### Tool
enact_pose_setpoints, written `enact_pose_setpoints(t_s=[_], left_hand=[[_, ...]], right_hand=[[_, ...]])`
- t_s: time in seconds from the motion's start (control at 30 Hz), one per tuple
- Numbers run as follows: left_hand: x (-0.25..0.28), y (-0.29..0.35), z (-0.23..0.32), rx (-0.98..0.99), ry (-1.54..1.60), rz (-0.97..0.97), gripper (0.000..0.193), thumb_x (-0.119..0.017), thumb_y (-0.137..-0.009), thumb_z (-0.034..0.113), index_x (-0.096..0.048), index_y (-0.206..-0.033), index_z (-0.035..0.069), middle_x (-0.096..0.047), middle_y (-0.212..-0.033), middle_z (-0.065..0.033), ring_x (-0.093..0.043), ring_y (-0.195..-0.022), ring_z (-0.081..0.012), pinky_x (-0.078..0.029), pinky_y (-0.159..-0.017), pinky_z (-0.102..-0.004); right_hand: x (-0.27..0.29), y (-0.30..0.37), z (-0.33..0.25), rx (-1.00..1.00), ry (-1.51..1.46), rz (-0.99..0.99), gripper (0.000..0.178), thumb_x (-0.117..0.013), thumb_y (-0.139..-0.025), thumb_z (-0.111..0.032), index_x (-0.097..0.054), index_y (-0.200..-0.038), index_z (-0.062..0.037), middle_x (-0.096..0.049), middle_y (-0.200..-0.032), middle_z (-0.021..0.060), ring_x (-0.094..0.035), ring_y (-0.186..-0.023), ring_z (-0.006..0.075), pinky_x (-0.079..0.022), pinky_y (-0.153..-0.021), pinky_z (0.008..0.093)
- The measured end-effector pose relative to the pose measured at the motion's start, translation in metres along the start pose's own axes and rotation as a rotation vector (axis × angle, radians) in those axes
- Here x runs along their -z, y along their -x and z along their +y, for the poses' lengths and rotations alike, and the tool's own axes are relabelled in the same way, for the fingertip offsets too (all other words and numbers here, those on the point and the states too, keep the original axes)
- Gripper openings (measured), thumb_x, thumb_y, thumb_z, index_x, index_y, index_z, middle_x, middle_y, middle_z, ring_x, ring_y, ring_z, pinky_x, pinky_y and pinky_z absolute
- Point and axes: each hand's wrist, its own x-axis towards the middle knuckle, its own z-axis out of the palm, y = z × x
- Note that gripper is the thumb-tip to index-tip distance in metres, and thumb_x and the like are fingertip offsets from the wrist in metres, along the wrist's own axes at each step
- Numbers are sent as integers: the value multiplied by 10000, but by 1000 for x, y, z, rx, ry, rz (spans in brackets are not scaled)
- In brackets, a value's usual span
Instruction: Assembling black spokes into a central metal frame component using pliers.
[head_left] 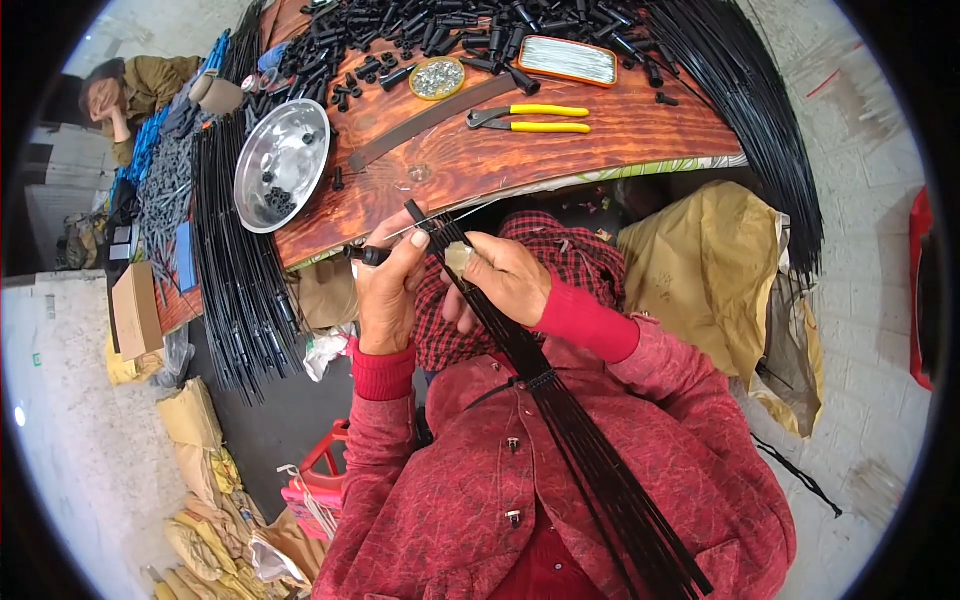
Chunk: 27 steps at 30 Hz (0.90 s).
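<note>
A long bundle of thin black rods [575, 420] slants across my lap and red jacket, with a black tie round its middle. My right hand [515, 280] is closed round the bundle's upper part; a yellowish wrap covers its thumb tip. Close beside it, my left hand [388, 285] pinches a thin silvery wire [470, 210] that crosses the rods near their top end. A black tubular fitting [370, 256] also sits in the left hand, sticking out to the left. The fingers behind the bundle are partly hidden.
On the wooden table [440, 150] lie yellow-handled pliers [535, 118], a metal bowl [283, 165], a dish of small metal parts [437, 78], a tray of wires [568, 61] and heaped black fittings [400, 25]. Black rods [235, 250] overhang the left side. Another person [150, 85] is at far left.
</note>
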Motion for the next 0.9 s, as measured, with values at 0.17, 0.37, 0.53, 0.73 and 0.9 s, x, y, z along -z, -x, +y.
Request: enact_pose_setpoints(t_s=[0.17,0.37,0.53,0.73,0.9], left_hand=[[-10,3,5,-17,-98,123,365,-679,-829,79,-596,-1153,-67,-527,-696,43,-358,-505,-11,-245,-454,-168],[-11,3,4,-56,-121,125,359,-684,-828,76,-598,-1147,-64,-556,-712,37,-360,-499,-9,-252,-452,-168],[-1,1,1,-35,-104,120,347,-680,-829,69,-594,-1139,-61,-534,-690,44,-364,-498,-8,-249,-440,-171],[7,-2,-4,33,62,62,339,-697,-805,52,-622,-1122,-40,-574,-738,36,-386,-523,-7,-273,-452,-168],[8,-2,-4,57,72,34,335,-649,-843,60,-571,-1157,-28,-488,-717,59,-352,-521,-7,-273,-422,-160]], right_hand=[[-1,-3,-9,76,155,139,197,-476,-984,-177,-531,-988,12,-657,-766,99,-646,-646,138,-514,-588,247],[12,-14,5,135,413,194,124,-574,-932,-91,-527,-856,-6,-606,-724,31,-567,-645,45,-434,-540,224],[11,-10,-11,123,579,202,190,-576,-929,-64,-492,-766,-15,-594,-712,21,-549,-629,38,-412,-526,227],[13,-13,-3,151,229,133,214,-600,-906,-63,-500,-725,-9,-602,-676,27,-623,-647,79,-445,-530,236],[14,-15,-1,110,151,119,181,-603,-890,-61,-543,-735,12,-620,-653,30,-660,-665,89,-449,-516,234]])
